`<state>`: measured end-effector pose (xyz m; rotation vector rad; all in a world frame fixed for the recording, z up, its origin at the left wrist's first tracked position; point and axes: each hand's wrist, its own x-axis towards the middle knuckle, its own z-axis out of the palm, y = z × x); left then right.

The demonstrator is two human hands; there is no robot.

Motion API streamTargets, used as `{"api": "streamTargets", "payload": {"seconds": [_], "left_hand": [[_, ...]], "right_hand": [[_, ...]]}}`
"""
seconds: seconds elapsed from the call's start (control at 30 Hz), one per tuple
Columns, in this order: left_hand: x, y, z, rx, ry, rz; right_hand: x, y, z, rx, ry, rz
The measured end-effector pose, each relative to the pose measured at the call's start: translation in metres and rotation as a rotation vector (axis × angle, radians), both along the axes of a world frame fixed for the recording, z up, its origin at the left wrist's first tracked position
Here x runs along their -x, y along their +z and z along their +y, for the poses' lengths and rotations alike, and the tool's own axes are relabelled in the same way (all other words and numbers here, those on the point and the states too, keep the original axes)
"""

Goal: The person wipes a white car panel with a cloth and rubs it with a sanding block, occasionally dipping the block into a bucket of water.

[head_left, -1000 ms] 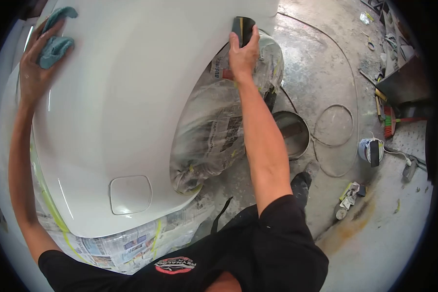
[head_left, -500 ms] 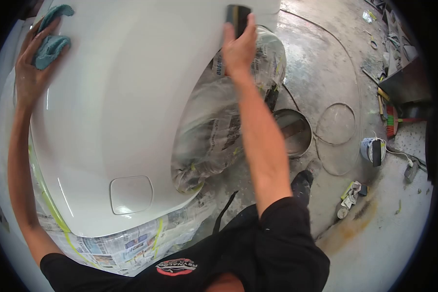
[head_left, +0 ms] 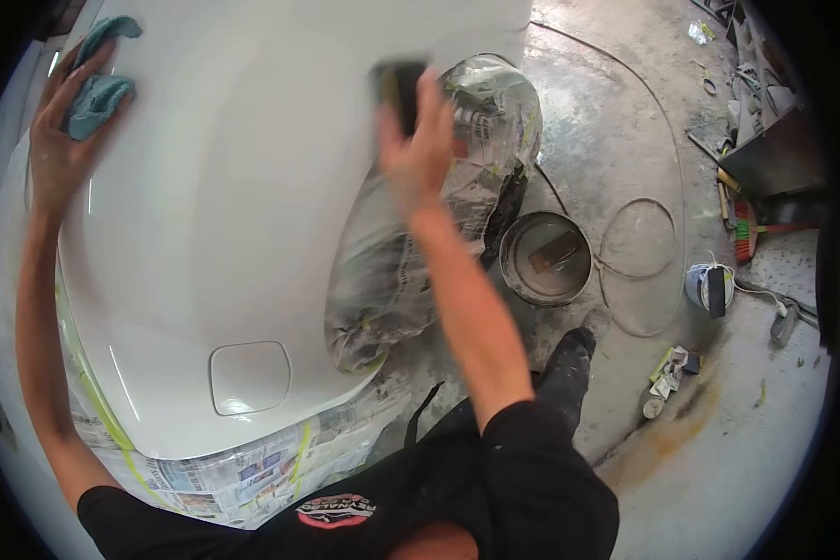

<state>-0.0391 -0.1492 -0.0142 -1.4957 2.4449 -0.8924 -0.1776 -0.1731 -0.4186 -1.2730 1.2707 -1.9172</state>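
Note:
A white car body panel [head_left: 243, 215] with a closed fuel flap [head_left: 249, 376] fills the left of the head view. My left hand [head_left: 61, 149] presses a teal cloth [head_left: 98, 84] against the panel's upper left. My right hand [head_left: 415, 149] grips a dark sanding block [head_left: 399, 86] flat on the panel just above the wheel arch; it is motion-blurred. The wheel [head_left: 429, 215] under the arch is wrapped in newspaper and plastic.
Newspaper masking with yellow-green tape [head_left: 243, 467] runs along the panel's lower edge. On the concrete floor stand a metal bucket [head_left: 544, 259], a hose loop [head_left: 637, 241], a small white tub [head_left: 709, 287], crumpled tape scraps [head_left: 670, 373] and tools at the right.
My right hand has slid the sanding block leftward and slightly down along the wheel arch edge onto the panel. The left hand with the cloth has stayed in place.

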Motion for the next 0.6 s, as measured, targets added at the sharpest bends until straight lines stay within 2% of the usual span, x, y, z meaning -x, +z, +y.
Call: {"api": "streamTargets", "payload": {"seconds": [0.07, 0.17, 0.23, 0.27, 0.37, 0.47, 0.57, 0.6], "left_hand": [[0.001, 0.001, 0.002, 0.014, 0.025, -0.018], [0.0, -0.001, -0.002, -0.002, 0.01, -0.014], [-0.001, 0.0, 0.004, -0.015, 0.014, 0.015], [-0.002, 0.0, 0.003, -0.02, 0.017, 0.037], [-0.002, 0.001, 0.001, 0.005, -0.02, -0.019], [-0.001, 0.002, 0.002, 0.006, -0.006, -0.029], [-0.01, 0.003, 0.004, -0.024, 0.009, 0.016], [-0.014, 0.003, 0.002, -0.031, -0.002, 0.028]], "right_hand": [[-0.014, -0.006, 0.069, 0.028, 0.183, -0.125], [-0.002, -0.021, 0.005, 0.034, 0.025, -0.092], [0.017, -0.042, -0.074, -0.163, -0.008, -0.179], [0.034, -0.031, -0.085, -0.31, 0.082, -0.243], [0.017, -0.022, -0.053, -0.231, 0.031, -0.155], [-0.014, 0.008, 0.063, 0.045, 0.131, -0.086], [-0.001, -0.004, 0.034, 0.123, 0.099, -0.023], [0.003, -0.016, -0.004, 0.001, 0.1, -0.12]]}}
